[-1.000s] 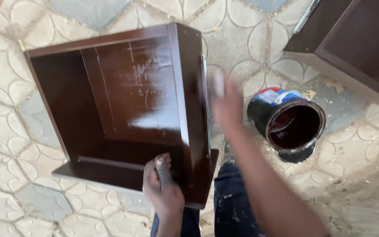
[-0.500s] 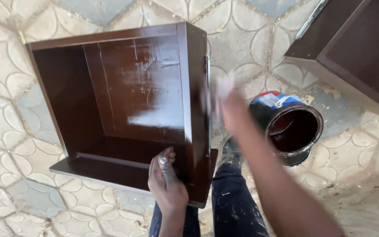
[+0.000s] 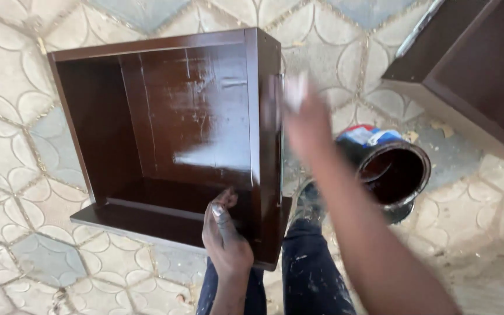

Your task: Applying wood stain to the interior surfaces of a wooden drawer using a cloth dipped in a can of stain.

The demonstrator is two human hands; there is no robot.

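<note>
Left hand clamps the near right corner of the dark brown cabinet box, steadying it on the tiled floor. Right hand, blurred, presses a pale cloth to the box's right outer side; its grip looks closed on the cloth. Inner faces already gleam wet, so the coating seems mostly done, the outer side left. The box opens upward toward the camera, long axis running near to far. An open varnish can stands right.

Single head view, steep downward, close over cabinet, floor.
</note>
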